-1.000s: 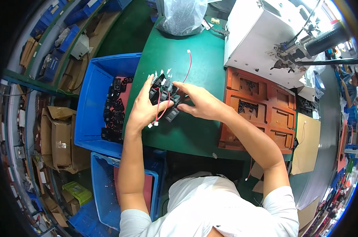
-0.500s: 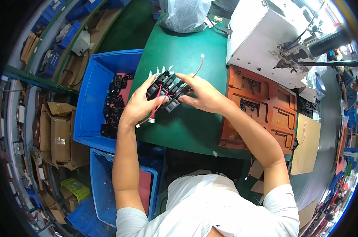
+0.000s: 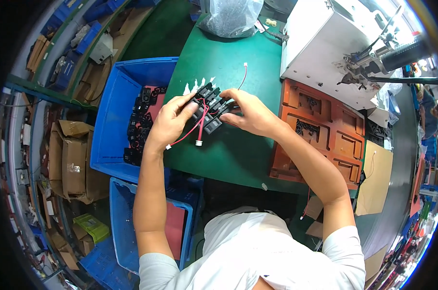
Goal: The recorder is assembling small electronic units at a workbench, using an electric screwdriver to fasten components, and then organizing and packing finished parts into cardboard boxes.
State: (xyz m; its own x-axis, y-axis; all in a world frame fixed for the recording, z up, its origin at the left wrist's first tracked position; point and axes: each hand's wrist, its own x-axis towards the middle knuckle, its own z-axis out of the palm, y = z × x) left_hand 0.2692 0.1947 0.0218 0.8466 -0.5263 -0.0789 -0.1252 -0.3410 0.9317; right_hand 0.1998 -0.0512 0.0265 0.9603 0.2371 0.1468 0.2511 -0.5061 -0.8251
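Left of the orange compartmented tray point(image 3: 328, 114), my left hand point(image 3: 169, 122) and right hand point(image 3: 253, 114) clasp blocky black plastic parts point(image 3: 212, 125), likely light, stiff; I'd hold sides, not thin red wires point(image 3: 200, 129). Contact's partly hidden.

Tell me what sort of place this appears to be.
Likely a factory assembly workshop: black wired parts above a green workbench, a blue bin of black pieces, and an orange compartmented tray.

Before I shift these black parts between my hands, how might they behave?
The black parts look like separate, hard-edged blocks, so each is probably stiff, though they could slip apart from one another. The red wires curve loosely, so they'll likely flop, and the white connector at one end may swing.
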